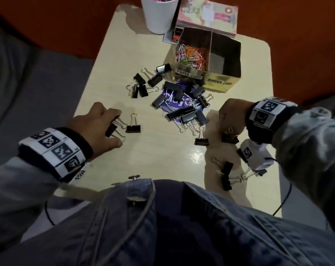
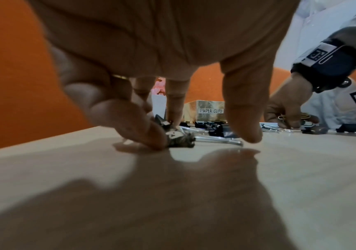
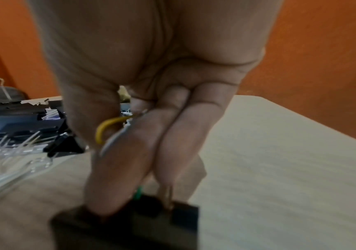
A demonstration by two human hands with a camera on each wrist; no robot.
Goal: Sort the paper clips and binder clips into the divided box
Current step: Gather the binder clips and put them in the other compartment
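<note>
A gold divided box (image 1: 218, 84) stands at the table's far right. Its "paper clips" side holds coloured paper clips (image 1: 191, 54); the "binder clips" side (image 1: 225, 56) looks dark and empty. Black binder clips (image 1: 182, 110) lie scattered mid-table. My left hand (image 1: 112, 131) curls down over a binder clip (image 2: 180, 139) on the table, fingertips (image 2: 151, 135) on its body and thumb (image 2: 245, 128) by its wire handle. My right hand (image 1: 230, 121) holds a yellow paper clip (image 3: 106, 128) and other paper clips against the palm. Its fingertips (image 3: 102, 194) touch another binder clip (image 3: 134, 225).
A white cup (image 1: 159, 14) and a pink book (image 1: 207, 14) stand behind the box. A purple packet (image 1: 184, 104) lies under the central clips. More binder clips (image 1: 226, 175) lie near the front right edge, one (image 1: 133, 128) beside my left hand.
</note>
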